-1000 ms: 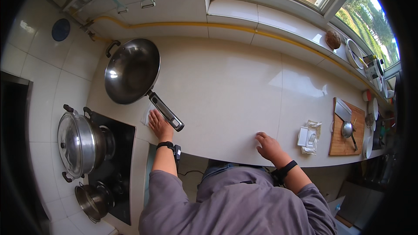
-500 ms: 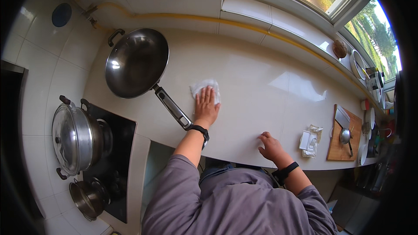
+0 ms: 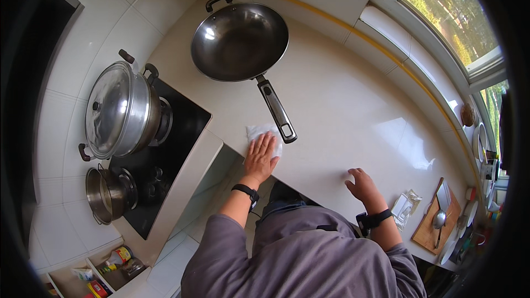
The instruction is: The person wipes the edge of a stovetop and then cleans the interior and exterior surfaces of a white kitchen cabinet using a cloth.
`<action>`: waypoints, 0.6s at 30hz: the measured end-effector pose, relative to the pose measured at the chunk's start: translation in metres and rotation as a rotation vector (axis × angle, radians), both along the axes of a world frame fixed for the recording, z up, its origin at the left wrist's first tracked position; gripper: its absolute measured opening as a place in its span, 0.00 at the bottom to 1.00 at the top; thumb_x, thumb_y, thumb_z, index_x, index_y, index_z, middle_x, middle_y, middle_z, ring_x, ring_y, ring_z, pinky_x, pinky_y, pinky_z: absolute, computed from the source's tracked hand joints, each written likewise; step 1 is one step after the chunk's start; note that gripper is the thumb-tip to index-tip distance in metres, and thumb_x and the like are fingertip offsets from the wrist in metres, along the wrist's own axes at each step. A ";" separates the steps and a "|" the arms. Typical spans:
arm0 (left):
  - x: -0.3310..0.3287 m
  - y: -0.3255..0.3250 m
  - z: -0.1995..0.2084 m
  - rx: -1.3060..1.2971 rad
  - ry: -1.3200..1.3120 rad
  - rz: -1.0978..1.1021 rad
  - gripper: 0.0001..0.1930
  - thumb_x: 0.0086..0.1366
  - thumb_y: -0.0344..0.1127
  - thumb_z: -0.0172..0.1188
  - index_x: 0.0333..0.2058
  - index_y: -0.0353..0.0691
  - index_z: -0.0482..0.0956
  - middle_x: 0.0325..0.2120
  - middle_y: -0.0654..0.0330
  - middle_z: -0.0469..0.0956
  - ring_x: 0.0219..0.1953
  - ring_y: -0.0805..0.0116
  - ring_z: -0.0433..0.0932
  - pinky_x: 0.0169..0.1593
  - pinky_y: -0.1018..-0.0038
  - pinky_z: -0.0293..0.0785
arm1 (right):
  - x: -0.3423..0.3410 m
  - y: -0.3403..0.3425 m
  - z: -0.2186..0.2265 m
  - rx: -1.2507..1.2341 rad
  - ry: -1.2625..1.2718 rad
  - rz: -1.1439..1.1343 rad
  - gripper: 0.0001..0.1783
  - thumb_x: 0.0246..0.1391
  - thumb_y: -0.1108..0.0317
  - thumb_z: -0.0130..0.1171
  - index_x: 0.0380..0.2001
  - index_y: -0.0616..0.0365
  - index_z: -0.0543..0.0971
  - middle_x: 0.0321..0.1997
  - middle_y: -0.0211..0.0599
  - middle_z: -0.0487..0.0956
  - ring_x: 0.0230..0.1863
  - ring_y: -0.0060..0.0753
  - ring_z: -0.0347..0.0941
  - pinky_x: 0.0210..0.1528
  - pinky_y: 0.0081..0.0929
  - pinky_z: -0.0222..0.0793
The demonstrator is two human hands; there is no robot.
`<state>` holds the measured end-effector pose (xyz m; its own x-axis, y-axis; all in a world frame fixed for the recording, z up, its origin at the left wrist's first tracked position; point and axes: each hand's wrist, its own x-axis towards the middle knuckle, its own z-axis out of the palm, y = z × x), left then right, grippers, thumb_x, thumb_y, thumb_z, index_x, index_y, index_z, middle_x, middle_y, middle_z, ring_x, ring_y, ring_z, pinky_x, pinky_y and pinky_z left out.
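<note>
My left hand (image 3: 261,156) lies flat with its fingers stretched out on a crumpled white wipe (image 3: 255,131), pressing it to the pale countertop close to the front edge. Just to the right of the wipe is the handle end of a dark wok (image 3: 243,41); the wok sits on the counter with its handle toward me. My right hand (image 3: 362,185) rests near the counter's front edge, thumb and forefinger apart, the other fingers loosely curled. Nothing shows in it. To its right lies an opened white wipes packet (image 3: 406,208).
On the left, a lidded steamer pot (image 3: 117,111) and a small steel pot (image 3: 103,194) stand on a black hob (image 3: 179,132). At the right, a wooden cutting board (image 3: 429,230) bears a cleaver and a ladle (image 3: 439,221). An open drawer (image 3: 88,265) holds packets at lower left.
The view has turned left, showing the drawer. My left hand has slid the wipe nearer the front edge and leftward past the wok's handle end. My right hand keeps about the same place.
</note>
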<state>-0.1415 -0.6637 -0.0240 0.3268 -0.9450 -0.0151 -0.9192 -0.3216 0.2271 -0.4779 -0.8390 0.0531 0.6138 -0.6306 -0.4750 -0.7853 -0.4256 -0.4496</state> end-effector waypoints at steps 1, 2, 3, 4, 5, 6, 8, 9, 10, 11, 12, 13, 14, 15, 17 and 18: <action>0.011 0.002 -0.001 0.018 -0.013 0.029 0.36 0.65 0.51 0.53 0.68 0.47 0.53 0.70 0.61 0.49 0.71 0.61 0.47 0.72 0.60 0.42 | 0.009 0.000 0.002 -0.002 0.002 0.005 0.23 0.52 0.64 0.60 0.51 0.60 0.75 0.53 0.45 0.74 0.53 0.50 0.72 0.54 0.41 0.70; 0.023 0.004 -0.002 0.035 -0.015 0.076 0.37 0.66 0.51 0.53 0.69 0.47 0.51 0.71 0.61 0.48 0.72 0.61 0.47 0.72 0.60 0.41 | 0.018 0.001 0.004 -0.010 -0.021 0.009 0.23 0.52 0.64 0.60 0.51 0.59 0.74 0.55 0.45 0.74 0.54 0.50 0.72 0.55 0.41 0.70; 0.034 0.007 -0.005 0.030 -0.022 0.113 0.36 0.66 0.51 0.52 0.69 0.47 0.51 0.71 0.60 0.48 0.72 0.60 0.46 0.72 0.59 0.41 | 0.025 0.003 0.006 -0.017 -0.044 0.010 0.23 0.52 0.64 0.60 0.52 0.59 0.73 0.57 0.44 0.73 0.54 0.50 0.71 0.55 0.41 0.70; 0.046 0.010 -0.008 0.027 -0.028 0.151 0.36 0.66 0.51 0.51 0.69 0.47 0.51 0.71 0.59 0.48 0.72 0.60 0.46 0.72 0.59 0.40 | 0.030 0.004 0.004 -0.017 -0.043 0.017 0.23 0.52 0.64 0.60 0.52 0.59 0.73 0.57 0.44 0.73 0.54 0.50 0.71 0.55 0.41 0.70; 0.058 0.010 -0.009 0.029 -0.034 0.175 0.36 0.67 0.51 0.50 0.69 0.47 0.50 0.71 0.58 0.47 0.72 0.59 0.46 0.72 0.59 0.40 | 0.034 0.006 0.000 -0.030 -0.062 0.036 0.23 0.52 0.65 0.59 0.52 0.59 0.73 0.58 0.44 0.72 0.55 0.50 0.71 0.56 0.40 0.70; 0.069 0.010 -0.009 0.050 -0.025 0.207 0.36 0.68 0.51 0.49 0.69 0.47 0.49 0.71 0.58 0.46 0.72 0.58 0.45 0.72 0.58 0.40 | 0.037 0.008 -0.004 -0.042 -0.081 0.055 0.23 0.52 0.65 0.59 0.52 0.58 0.73 0.59 0.43 0.71 0.56 0.49 0.70 0.57 0.40 0.70; 0.091 0.012 -0.013 0.017 -0.066 0.267 0.36 0.68 0.51 0.49 0.70 0.47 0.48 0.71 0.58 0.45 0.72 0.58 0.45 0.72 0.58 0.39 | 0.043 0.013 -0.008 -0.042 -0.081 0.072 0.23 0.52 0.66 0.59 0.52 0.58 0.73 0.59 0.43 0.71 0.58 0.49 0.70 0.58 0.39 0.69; 0.102 0.010 -0.015 0.028 -0.061 0.293 0.36 0.68 0.51 0.49 0.70 0.47 0.47 0.71 0.59 0.44 0.72 0.58 0.44 0.72 0.57 0.39 | 0.045 0.016 -0.011 -0.043 -0.113 0.080 0.24 0.51 0.66 0.59 0.52 0.58 0.72 0.59 0.42 0.71 0.59 0.48 0.69 0.58 0.39 0.69; 0.110 0.005 -0.013 0.028 -0.066 0.308 0.37 0.68 0.51 0.50 0.70 0.46 0.47 0.71 0.57 0.44 0.72 0.57 0.44 0.72 0.58 0.40 | 0.046 0.019 -0.015 -0.043 -0.140 0.081 0.24 0.50 0.67 0.60 0.52 0.58 0.72 0.60 0.42 0.71 0.59 0.48 0.69 0.59 0.39 0.68; 0.117 0.002 -0.012 0.017 -0.049 0.319 0.36 0.68 0.50 0.49 0.70 0.45 0.47 0.71 0.56 0.43 0.72 0.56 0.43 0.72 0.58 0.39 | 0.047 0.020 -0.019 -0.064 -0.159 0.105 0.24 0.50 0.68 0.60 0.52 0.57 0.72 0.60 0.42 0.71 0.60 0.48 0.68 0.59 0.39 0.68; 0.124 -0.001 -0.011 0.005 -0.031 0.330 0.36 0.68 0.49 0.48 0.70 0.44 0.46 0.71 0.54 0.42 0.73 0.55 0.41 0.72 0.58 0.39 | 0.049 0.022 -0.020 -0.061 -0.159 0.107 0.24 0.50 0.68 0.60 0.52 0.57 0.72 0.60 0.42 0.71 0.60 0.48 0.68 0.59 0.39 0.68; 0.126 -0.003 -0.014 0.008 -0.014 0.356 0.36 0.69 0.49 0.47 0.70 0.43 0.46 0.71 0.53 0.42 0.73 0.55 0.41 0.72 0.59 0.38 | 0.052 0.024 -0.020 -0.090 -0.178 0.118 0.24 0.50 0.68 0.60 0.52 0.58 0.72 0.60 0.42 0.71 0.60 0.48 0.68 0.59 0.38 0.68; 0.127 -0.005 -0.017 0.012 -0.010 0.359 0.36 0.69 0.49 0.47 0.70 0.43 0.46 0.71 0.53 0.42 0.73 0.55 0.41 0.72 0.59 0.38 | 0.054 0.026 -0.020 -0.118 -0.198 0.131 0.24 0.50 0.69 0.60 0.52 0.58 0.72 0.60 0.42 0.71 0.60 0.48 0.68 0.59 0.38 0.68; 0.126 -0.007 -0.020 -0.012 -0.019 0.395 0.36 0.69 0.50 0.47 0.69 0.42 0.46 0.71 0.53 0.42 0.73 0.54 0.41 0.72 0.58 0.38 | 0.056 0.027 -0.020 -0.115 -0.194 0.136 0.24 0.50 0.69 0.60 0.52 0.58 0.72 0.60 0.42 0.71 0.60 0.48 0.68 0.59 0.38 0.68; 0.117 -0.018 -0.023 -0.034 -0.044 0.483 0.37 0.69 0.50 0.46 0.69 0.38 0.46 0.71 0.51 0.42 0.73 0.52 0.40 0.72 0.56 0.37 | 0.064 0.028 -0.020 -0.107 -0.231 0.131 0.23 0.49 0.70 0.60 0.52 0.57 0.72 0.60 0.43 0.71 0.59 0.49 0.69 0.59 0.39 0.69; 0.104 -0.026 -0.022 -0.016 -0.043 0.495 0.37 0.68 0.50 0.46 0.69 0.38 0.46 0.71 0.50 0.43 0.72 0.51 0.40 0.72 0.54 0.36 | 0.067 0.030 -0.020 -0.099 -0.232 0.141 0.23 0.49 0.70 0.60 0.52 0.57 0.72 0.60 0.43 0.71 0.59 0.49 0.69 0.59 0.39 0.69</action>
